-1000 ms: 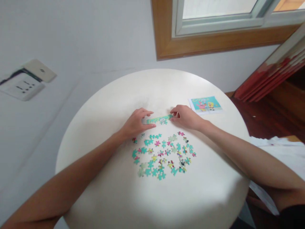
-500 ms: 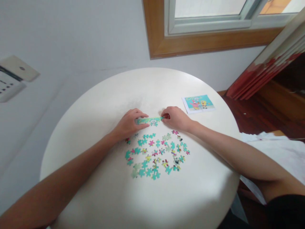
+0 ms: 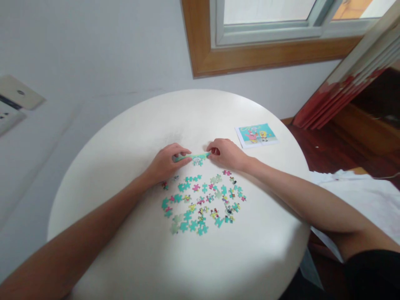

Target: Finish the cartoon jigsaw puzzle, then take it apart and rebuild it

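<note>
A joined strip of jigsaw pieces (image 3: pixel 197 160), teal with a pale cartoon face, lies across the upper middle of the round table. My left hand (image 3: pixel 168 161) grips its left end between thumb and fingers. At the strip's right end, the fingertips of my right hand (image 3: pixel 224 152) are pinched on it. Below both hands, loose jigsaw pieces (image 3: pixel 204 187) in teal, pink, yellow and pale green are scattered. A few of them lie close to my left wrist. The parts of the strip under my fingers are hidden.
A picture card (image 3: pixel 256 135) with two cartoon figures lies to the right, beyond my right hand. The white round table (image 3: pixel 131 258) stands by a wall with a wood-framed window (image 3: pixel 268 54). A red and cream curtain (image 3: pixel 328 93) hangs at the right.
The camera view has shifted slightly, so everything appears a little further left. Both hands stay on the strip; my left thumb and fingers have come closer together. The loose pieces have not moved.
</note>
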Demonstrator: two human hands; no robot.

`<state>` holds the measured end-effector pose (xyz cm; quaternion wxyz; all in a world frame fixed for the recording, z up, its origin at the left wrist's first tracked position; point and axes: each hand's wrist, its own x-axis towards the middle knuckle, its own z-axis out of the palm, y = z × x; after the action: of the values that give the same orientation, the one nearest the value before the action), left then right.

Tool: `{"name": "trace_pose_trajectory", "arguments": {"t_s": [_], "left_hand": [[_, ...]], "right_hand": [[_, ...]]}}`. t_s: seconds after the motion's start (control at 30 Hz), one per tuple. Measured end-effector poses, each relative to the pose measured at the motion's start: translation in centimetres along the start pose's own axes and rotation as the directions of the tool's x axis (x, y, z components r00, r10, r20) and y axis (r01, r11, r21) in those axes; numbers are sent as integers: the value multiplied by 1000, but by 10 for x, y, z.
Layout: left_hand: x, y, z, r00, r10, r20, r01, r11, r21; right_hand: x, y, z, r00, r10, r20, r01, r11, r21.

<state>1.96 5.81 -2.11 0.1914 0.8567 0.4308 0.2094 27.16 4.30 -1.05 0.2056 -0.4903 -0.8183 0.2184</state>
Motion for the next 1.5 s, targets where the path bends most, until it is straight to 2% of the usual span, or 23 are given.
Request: {"name": "trace_pose_trajectory", "arguments": {"t_s": [0.13,0.27,0.4,0.5,0.6,0.77,0.97,1.1,1.3,1.5], "left_hand": [[1,-3,1,998,-54,-24,54,999,1],[1,-4,0,996,-78,-41,77,997,-12],[1,-5,1,996,-84,-42,83,996,-18],[1,-7,1,996,-80,-47,79,996,-30],[1,-7,2,994,-92,-54,90,995,-47],[1,-7,2,993,-101,-56,97,992,-81],[1,-8,3,992,-105,-69,99,992,-84],[2,-8,3,993,-98,-72,92,992,-82],[2,-10,3,994,-93,-60,89,993,-77],[1,-11,3,994,-87,-64,82,994,-75]], "right_hand": [[0,1,-11,999,-20,-31,21,998,53],[-5,-14,-38,992,-49,-117,62,992,110],[-21,-39,-69,984,-54,-172,74,990,116],[-40,-44,-78,984,-61,-167,80,991,109],[-64,-35,-68,988,-62,-142,78,991,107],[-109,-17,-35,997,-29,-74,39,990,136],[-142,-16,-17,997,-73,33,69,991,118],[-147,-9,-16,999,-40,-3,40,995,95],[-154,-4,-14,990,109,-87,-87,969,232],[-169,-11,-8,965,230,-125,-210,965,158]]}}
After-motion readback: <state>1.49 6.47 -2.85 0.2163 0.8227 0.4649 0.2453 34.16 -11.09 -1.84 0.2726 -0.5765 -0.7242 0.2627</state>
